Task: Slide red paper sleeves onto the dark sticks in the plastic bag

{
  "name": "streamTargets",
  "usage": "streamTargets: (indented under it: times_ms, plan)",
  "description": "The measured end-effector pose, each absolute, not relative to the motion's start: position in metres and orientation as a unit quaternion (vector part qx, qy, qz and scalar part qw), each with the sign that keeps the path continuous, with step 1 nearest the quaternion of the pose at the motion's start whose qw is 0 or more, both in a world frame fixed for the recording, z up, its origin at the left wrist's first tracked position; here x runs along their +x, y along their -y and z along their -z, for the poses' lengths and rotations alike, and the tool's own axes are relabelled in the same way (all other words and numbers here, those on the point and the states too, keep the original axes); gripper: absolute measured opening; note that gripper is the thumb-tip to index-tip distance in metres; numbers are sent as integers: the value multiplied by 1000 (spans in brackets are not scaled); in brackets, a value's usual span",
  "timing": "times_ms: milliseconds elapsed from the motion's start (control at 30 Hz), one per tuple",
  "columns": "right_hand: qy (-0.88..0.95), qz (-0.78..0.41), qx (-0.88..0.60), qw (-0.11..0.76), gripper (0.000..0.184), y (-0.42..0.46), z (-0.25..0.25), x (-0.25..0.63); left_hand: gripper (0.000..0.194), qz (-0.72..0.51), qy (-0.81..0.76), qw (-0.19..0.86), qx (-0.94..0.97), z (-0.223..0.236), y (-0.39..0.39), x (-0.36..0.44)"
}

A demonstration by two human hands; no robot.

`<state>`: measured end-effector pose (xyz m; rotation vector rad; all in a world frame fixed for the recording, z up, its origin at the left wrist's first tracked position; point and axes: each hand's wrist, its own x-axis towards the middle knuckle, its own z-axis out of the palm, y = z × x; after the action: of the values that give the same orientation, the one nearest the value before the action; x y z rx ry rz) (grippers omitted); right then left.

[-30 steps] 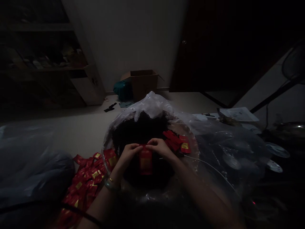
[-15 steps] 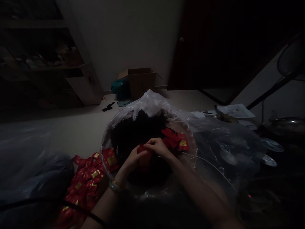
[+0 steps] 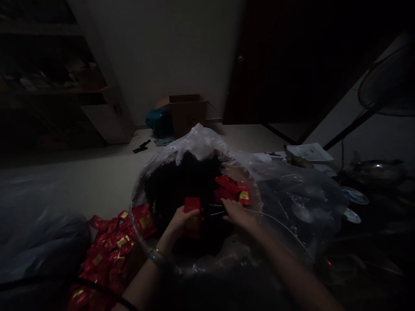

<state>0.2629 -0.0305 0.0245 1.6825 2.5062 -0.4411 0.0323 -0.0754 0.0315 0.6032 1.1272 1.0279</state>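
Red packet (image 3: 192, 229) in left hand (image 3: 182, 219)

Open cardboard box (image 3: 188, 113) against the pale wall (image 3: 162, 52), with a teal bundle (image 3: 159, 122) just beside it and a dark scrap (image 3: 142, 147) on the floor (image 3: 78, 183). At left, dim shelves (image 3: 55, 91) of items too dark to name. At right, a dark door (image 3: 275, 65) with a round knob (image 3: 240, 58), then a fan (image 3: 385, 88).

Floor (image 3: 81, 185) lies open left of the plastic-lined basket (image 3: 138, 231), below the shelves (image 3: 55, 90).
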Motion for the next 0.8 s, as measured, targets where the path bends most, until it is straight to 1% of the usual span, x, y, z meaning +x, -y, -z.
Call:
streamTargets:
  times_ms: [100, 200, 300, 400, 500, 567, 733, 800]
  plan:
    - [-842, 164, 515, 7, 72, 30, -14, 267, 53, -467, -505, 670, 280, -34, 77, 32]
    - [-846, 235, 474, -64, 61, 23, -16, 274, 53, -485, -514, 650, 279, -39, 80, 29]
    - [-828, 303, 449, -144, 53, 16, -31, 278, 52, -494, -527, 630, 286, -44, 81, 26]
    - [-816, 356, 418, -184, 56, 13, -54, 268, 50, -489, -532, 619, 310, -46, 82, 26]
    - [-827, 390, 375, -154, 59, 17, -78, 247, 47, -485, -532, 602, 346, -46, 82, 30]
    - [-840, 383, 365, -121, 58, 20, -92, 232, 44, -475, -526, 599, 373, -46, 82, 32]
    - [-875, 312, 362, -76, 38, 26, -116, 212, 36, -456, -545, 564, 421, -51, 84, 35]
    - [-883, 277, 376, -50, 34, 28, -121, 210, 33, -451, -560, 545, 432, -53, 84, 35]
